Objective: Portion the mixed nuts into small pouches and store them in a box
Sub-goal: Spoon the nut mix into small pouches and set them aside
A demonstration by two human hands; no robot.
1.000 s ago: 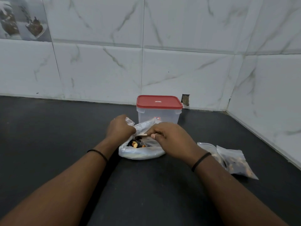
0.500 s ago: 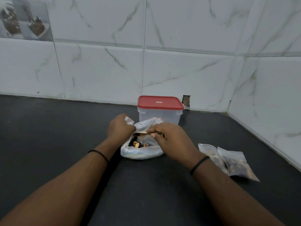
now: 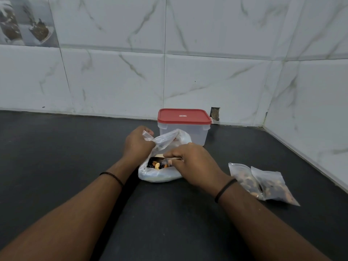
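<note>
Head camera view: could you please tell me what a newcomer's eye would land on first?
Most striking is the red lid of the clear box at the back by the tiled wall. Just in front, both hands hold open a white plastic bag of mixed nuts. To the right, two filled pouches lie on the dark counter.

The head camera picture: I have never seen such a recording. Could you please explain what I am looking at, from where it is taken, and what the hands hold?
There is no machine here. A person wears one camera on the head, looking forward and down at their own arms. The left hand grips the edge of a big plastic bag of mixed nuts, holding it open. The right hand pinches its other edge. On the dark counter lie two filled small pouches at the right. Behind the bag stands a clear box with its red lid on.
</note>
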